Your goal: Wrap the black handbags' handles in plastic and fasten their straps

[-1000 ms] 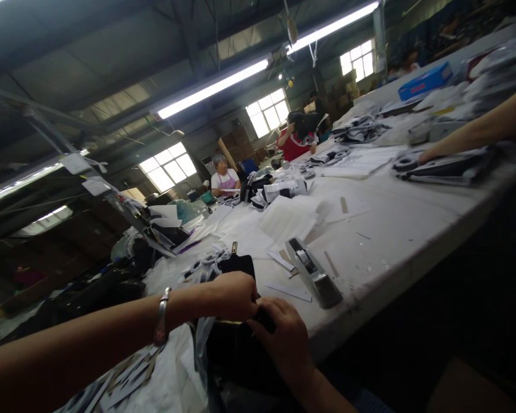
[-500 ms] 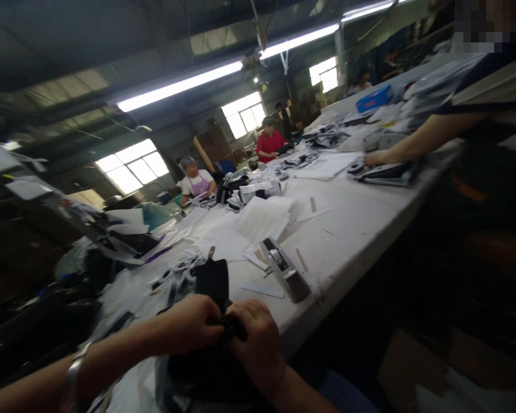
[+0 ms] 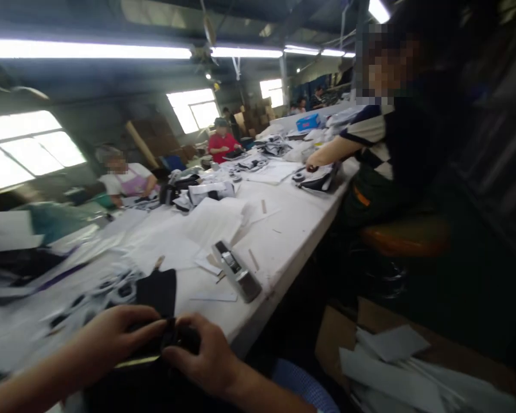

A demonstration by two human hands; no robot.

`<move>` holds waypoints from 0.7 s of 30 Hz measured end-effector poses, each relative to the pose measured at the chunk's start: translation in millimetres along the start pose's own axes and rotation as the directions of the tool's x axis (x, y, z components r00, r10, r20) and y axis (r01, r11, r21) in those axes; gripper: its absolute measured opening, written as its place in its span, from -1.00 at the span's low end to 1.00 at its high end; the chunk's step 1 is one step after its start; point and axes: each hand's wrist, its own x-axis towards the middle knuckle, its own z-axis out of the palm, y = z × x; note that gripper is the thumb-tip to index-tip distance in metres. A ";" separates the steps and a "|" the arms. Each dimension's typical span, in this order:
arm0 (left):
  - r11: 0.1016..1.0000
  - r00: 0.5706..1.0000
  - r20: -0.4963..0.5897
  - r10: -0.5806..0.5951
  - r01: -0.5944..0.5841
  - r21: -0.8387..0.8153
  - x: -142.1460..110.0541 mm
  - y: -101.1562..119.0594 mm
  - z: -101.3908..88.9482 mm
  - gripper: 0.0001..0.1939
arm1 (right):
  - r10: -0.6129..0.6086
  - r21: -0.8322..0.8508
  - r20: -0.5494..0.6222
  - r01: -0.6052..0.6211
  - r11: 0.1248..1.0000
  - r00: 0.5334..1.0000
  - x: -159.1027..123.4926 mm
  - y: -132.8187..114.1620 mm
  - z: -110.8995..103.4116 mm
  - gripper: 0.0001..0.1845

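Note:
At the near table edge, my left hand [image 3: 126,332] is closed, its thumb and fingers pinching a dark part of what looks like a black bag. My right hand [image 3: 204,353] closes on the same black piece from the other side, close to the left fingertips. A flat black flap [image 3: 159,291] with a small tan tab stands out beyond my hands. The body of the black bag [image 3: 129,381] lies below them, mostly in shadow, with a thin yellow strip near my left fingers. Exactly what sits between the fingertips is hidden. A grey tape dispenser [image 3: 237,272] stands ahead to the right.
White sheets [image 3: 215,221] and rolls of white-and-black strap [image 3: 122,289] lie on the long white table [image 3: 292,229]. A co-worker [image 3: 395,137] at the right reaches over it; others work farther back. An open carton [image 3: 335,338] with white card is at lower right.
My view has swung right and levelled, so the table and dispenser sit farther left, and the co-worker and carton show more. Both hands stay on the black bag; the yellow strip now shows.

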 end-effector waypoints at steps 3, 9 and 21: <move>0.997 0.996 -0.030 -0.083 0.083 0.007 -10.0 15.1 -6.4 -0.57 | -0.069 0.056 -0.008 0.070 0.996 0.998 9.4 -2.3 -5.5 -0.72; 0.990 0.978 -0.171 -0.115 0.099 -0.101 -24.4 14.5 -13.1 -0.60 | -0.222 0.032 0.077 0.220 0.975 0.972 45.5 -10.2 -8.0 -0.69; 0.993 0.968 -0.225 -0.115 0.111 -0.033 -16.0 11.0 -6.3 -0.65 | -0.253 -0.068 0.066 0.257 0.964 0.965 43.8 14.2 1.1 -0.62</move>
